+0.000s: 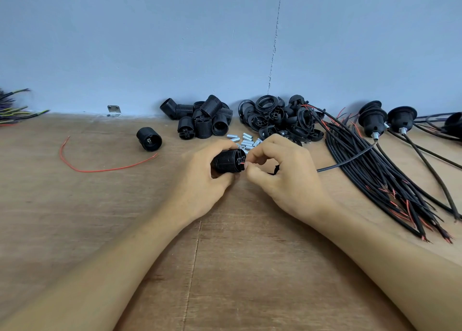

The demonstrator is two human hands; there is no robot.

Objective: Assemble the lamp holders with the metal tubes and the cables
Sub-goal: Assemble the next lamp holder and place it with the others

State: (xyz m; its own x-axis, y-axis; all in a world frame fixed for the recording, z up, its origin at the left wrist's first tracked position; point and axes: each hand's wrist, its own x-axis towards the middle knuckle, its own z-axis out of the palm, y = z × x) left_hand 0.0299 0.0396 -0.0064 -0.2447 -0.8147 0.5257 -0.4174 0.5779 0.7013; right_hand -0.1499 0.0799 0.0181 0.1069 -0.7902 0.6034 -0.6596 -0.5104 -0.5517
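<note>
We list, nearest first:

1. Wooden table (225,268), bare boards with a seam running towards us. Both forearms lie across it.
2. Left hand (200,178), fingers curled round a black lamp holder (228,162). The holder lies on its side just above the table, its ribbed wall showing and its closed end facing right.
3. Right hand (282,180), thumb and forefinger pressed together on the red tip of a black cable (350,162), held right at the holder's end face. The cable leaves the hand to the right and crosses the next entry.
4. Cable bundle (390,175), many black cables lying slantwise at the right, red tips fanned at the near end.
5. Loose red wire (100,169), curved, lying alone at the left.
6. Single holder (149,142), on its side, apart from the rest.
7. Metal tubes (246,140), a small heap of short threaded pieces, just behind the hands.
8. Pile of holder bodies (200,119), against the wall.
9. Pile of holder caps (282,118), just right of that pile.
10. Finished holders (372,120), cables attached, at the far right.
11. Metal bracket (114,110), where the table meets the wall.
12. Mixed wires (12,108), at the far left edge.
13. Blue wall (175,43), with one vertical crack.
</note>
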